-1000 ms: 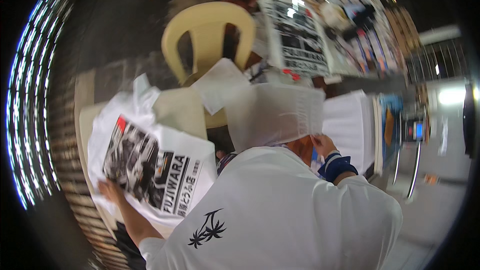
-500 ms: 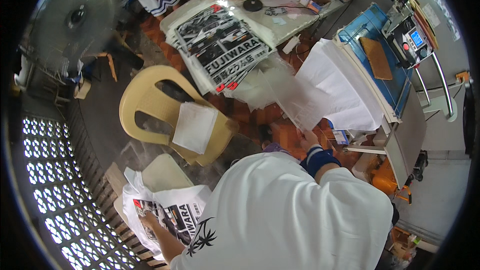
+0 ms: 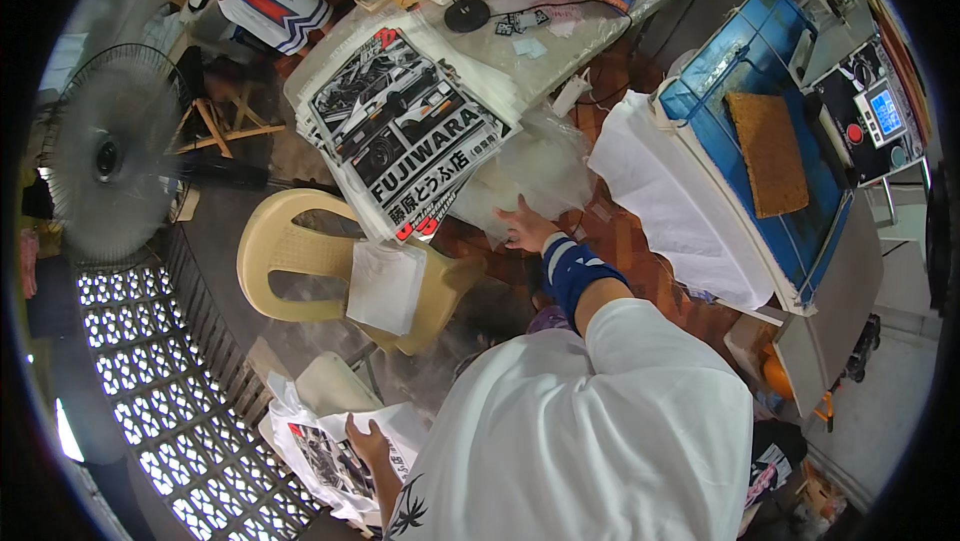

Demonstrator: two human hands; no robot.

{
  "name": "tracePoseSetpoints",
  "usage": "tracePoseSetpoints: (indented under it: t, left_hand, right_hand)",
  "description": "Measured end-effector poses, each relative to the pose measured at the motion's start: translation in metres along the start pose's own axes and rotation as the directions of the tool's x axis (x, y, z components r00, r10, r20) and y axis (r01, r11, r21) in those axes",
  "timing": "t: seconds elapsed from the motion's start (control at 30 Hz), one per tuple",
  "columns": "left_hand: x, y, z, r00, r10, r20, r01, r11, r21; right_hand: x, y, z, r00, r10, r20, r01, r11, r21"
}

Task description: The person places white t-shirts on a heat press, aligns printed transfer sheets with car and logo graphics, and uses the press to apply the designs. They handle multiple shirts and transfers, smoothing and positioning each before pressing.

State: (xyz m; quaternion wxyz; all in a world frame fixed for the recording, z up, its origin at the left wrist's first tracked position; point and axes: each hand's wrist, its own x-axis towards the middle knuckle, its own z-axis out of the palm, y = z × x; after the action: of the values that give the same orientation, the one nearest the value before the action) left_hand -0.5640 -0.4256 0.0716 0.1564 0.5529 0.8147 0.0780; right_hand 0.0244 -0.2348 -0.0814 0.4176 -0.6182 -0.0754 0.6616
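Note:
My right hand (image 3: 524, 227) reaches forward with its fingers spread and nothing in them, at the near edge of loose, clear plastic sheets (image 3: 545, 163). Beside these sheets lies a thick stack of printed film sheets (image 3: 405, 106) with a black-and-white car picture, on the table's near end. At the lower left, my left hand (image 3: 369, 441) rests with fingers apart over a white cloth garment (image 3: 335, 461) that bears a similar car print. The garment lies over a pale seat (image 3: 335, 386); my forearm and shirt hide part of it.
A yellow plastic chair (image 3: 268, 246) holds white sheets (image 3: 388, 286). On the right stands a machine with a blue bed (image 3: 715, 76), a brown pad (image 3: 768, 156) and a control panel (image 3: 882, 113); white cloth (image 3: 670, 206) hangs from it. A fan (image 3: 107, 156) spins. Another person (image 3: 270, 1) is at the far left.
My right hand has let go of a clear plastic sheet and moved forward and left, its fingers now spread. My left hand has shifted right over the printed garment. The view has turned somewhat.

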Motion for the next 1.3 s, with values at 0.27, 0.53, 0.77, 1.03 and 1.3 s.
tracePoseSetpoints:
  t: [0.27,0.53,0.77,1.03,1.3]
  left_hand:
    - [0.004,0.109,0.077,0.884,0.468,-0.009,-0.456,0.855,-0.246]
    - [0.084,0.226,0.116,0.664,0.634,0.396,-0.473,0.767,-0.434]
    - [0.094,0.305,0.102,0.515,0.771,0.375,-0.633,0.637,-0.441]
    - [-0.024,0.432,0.183,0.174,0.900,0.400,-0.758,0.382,-0.529]
    - [-0.151,0.510,0.199,-0.066,0.863,0.500,-0.790,0.261,-0.555]
  right_hand:
    - [-0.055,-0.018,-0.010,0.819,-0.569,0.076,0.447,0.548,-0.707]
    - [-0.360,-0.233,-0.129,-0.400,-0.912,0.085,-0.108,-0.045,-0.993]
    - [-0.404,-0.279,-0.181,0.336,-0.877,-0.342,-0.462,0.163,-0.872]
    - [-0.386,-0.272,-0.234,0.078,-0.980,-0.181,-0.262,0.155,-0.953]
    - [-0.427,-0.269,-0.264,0.226,-0.944,-0.241,-0.253,0.181,-0.950]
